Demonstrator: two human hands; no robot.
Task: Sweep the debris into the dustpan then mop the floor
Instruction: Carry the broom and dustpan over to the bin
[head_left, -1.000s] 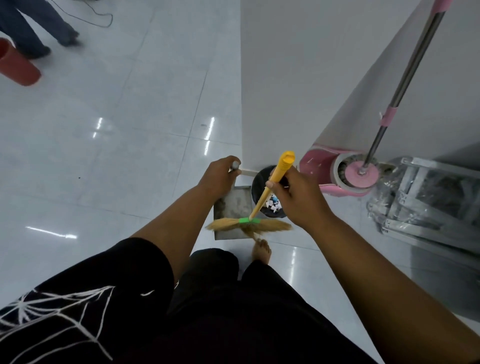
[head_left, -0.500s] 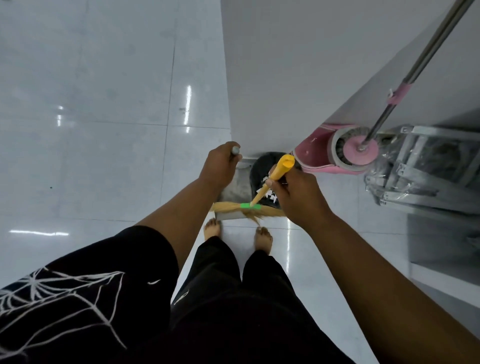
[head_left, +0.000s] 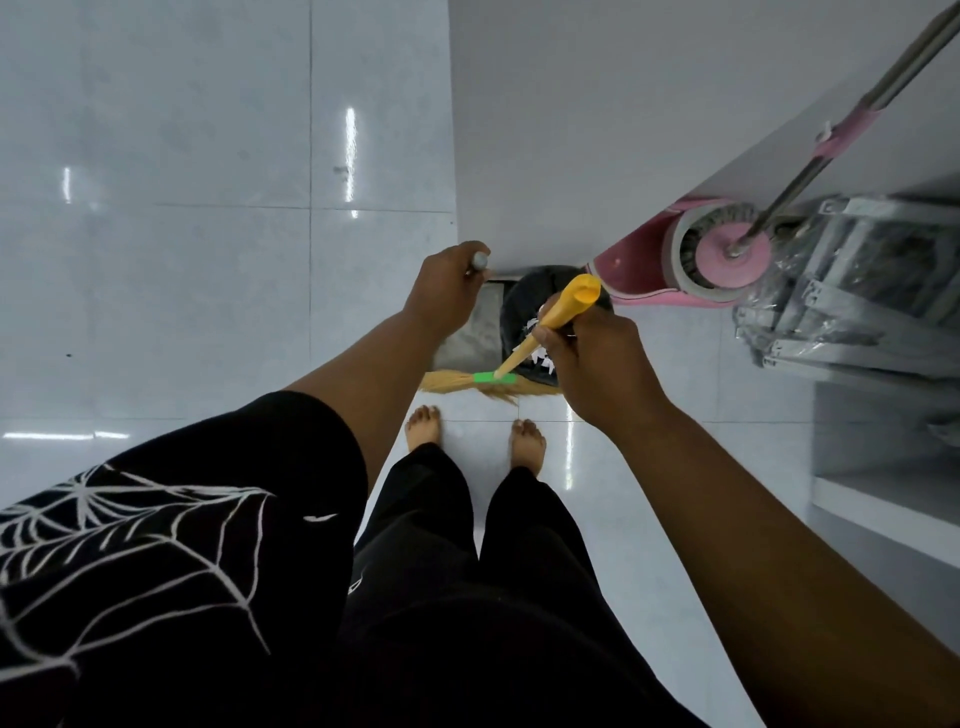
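- We find the left grip (head_left: 447, 293) curled fully round the grey-capped upright handle (head_left: 480, 260) of a dull grey metal dustpan (head_left: 467, 340).
- The dustpan sits at the foot of the white wall (head_left: 597, 104), just left of a round black bin (head_left: 519, 301). We cannot tell whether the dustpan rests on the floor.
- The right grip (head_left: 597, 364) is closed round the yellow plastic handle of a short straw broom (head_left: 563, 306), just below its flared top end.
- The broom's straw bristles (head_left: 447, 380), bound by a green band (head_left: 493, 378), fan out sideways along the near edge of the dustpan and bin.
- White scraps (head_left: 537, 358) show inside the bin, partly hidden by the right grip.
- The mop (head_left: 717, 260), with a pink disc head and a metal pole, stands in a pink spin bucket (head_left: 639, 275). The bucket is right of the bin, against the wall, and well apart from both grips.
- A folded grey metal frame wrapped in clear plastic (head_left: 841, 296) lies beside the bucket.
- Two bare feet (head_left: 423, 428) stand on the glossy white tiled floor (head_left: 182, 286), just behind the bristles.
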